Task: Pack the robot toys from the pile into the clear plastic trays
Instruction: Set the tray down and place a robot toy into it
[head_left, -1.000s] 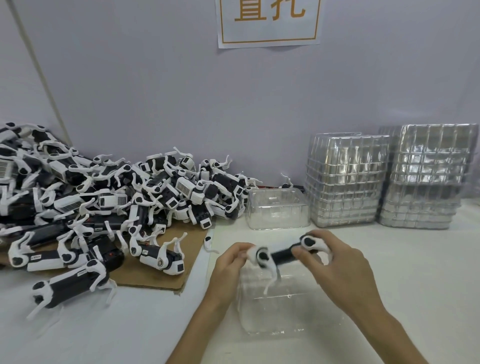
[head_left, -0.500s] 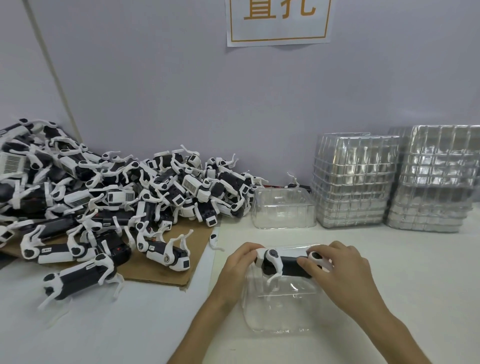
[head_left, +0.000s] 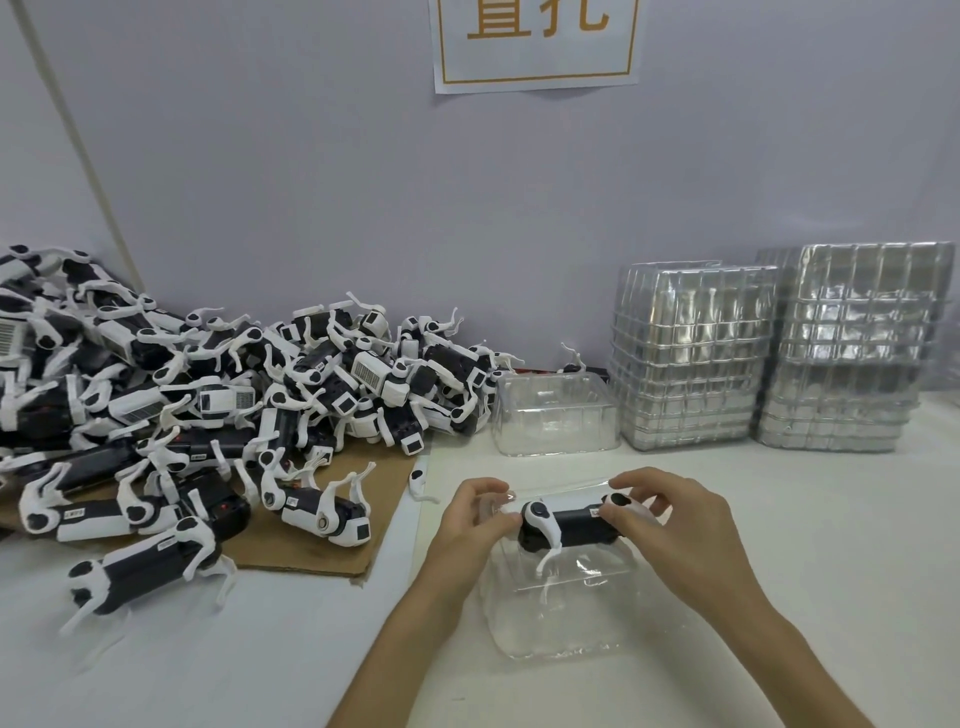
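While both hands hold the robot toy over the far part of the clear plastic tray, its thin white legs hang down into the cavity, and here I see the main danger. The left hand pinches the head end, its fingers curled close to the tray rim, and the right hand grips the tail end. If the toy is pushed down before the legs are lined up with the moulded shape, a leg may bend or snap, I think. The tray looks thin and light, so pressing on one side could tip it or make it slide on the smooth table. The pile of other toys lies well apart, on the left.
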